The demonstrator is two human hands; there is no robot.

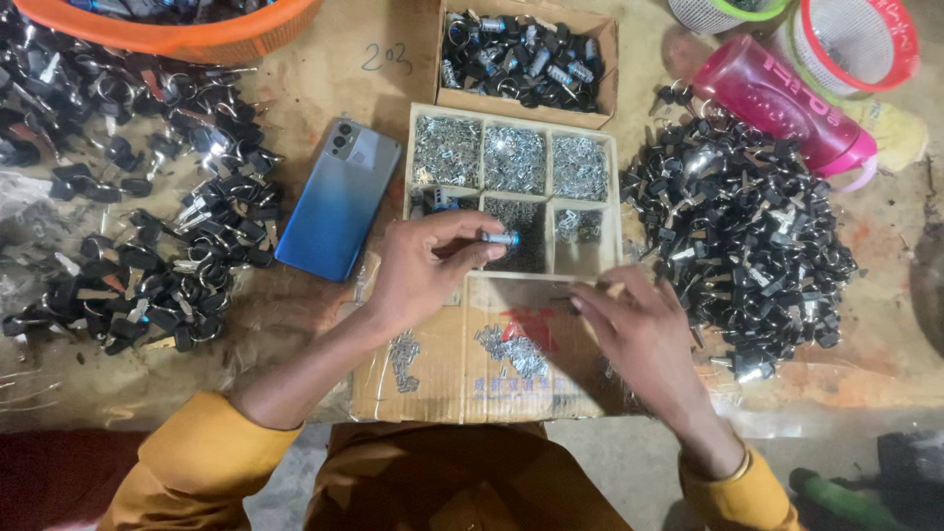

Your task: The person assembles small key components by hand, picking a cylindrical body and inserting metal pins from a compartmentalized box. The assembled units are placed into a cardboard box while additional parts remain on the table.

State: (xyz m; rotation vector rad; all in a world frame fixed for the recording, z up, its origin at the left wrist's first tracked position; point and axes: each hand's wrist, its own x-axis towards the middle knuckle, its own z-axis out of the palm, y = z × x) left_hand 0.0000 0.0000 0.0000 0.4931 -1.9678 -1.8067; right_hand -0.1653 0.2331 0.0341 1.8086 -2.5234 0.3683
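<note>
My left hand [428, 264] pinches a small silver lock cylinder [500, 238] with a blue end, held over the wooden divided tray [614, 187]. My right hand [641, 329] hovers over a flattened cardboard sheet [442, 379], fingertips together on a tiny metal piece by the tray's front edge. The tray's compartments hold several heaps of small silver parts [514, 157]. Loose silver parts [511, 352] lie on the cardboard between my hands.
A blue phone [337, 200] lies left of the tray. Heaps of black-headed keys sit at right [742, 221] and left [157, 211]. Behind are a cardboard box of lock cylinders [524, 57], an orange basket [211, 39], a pink bottle [782, 103] and mesh strainers [857, 41].
</note>
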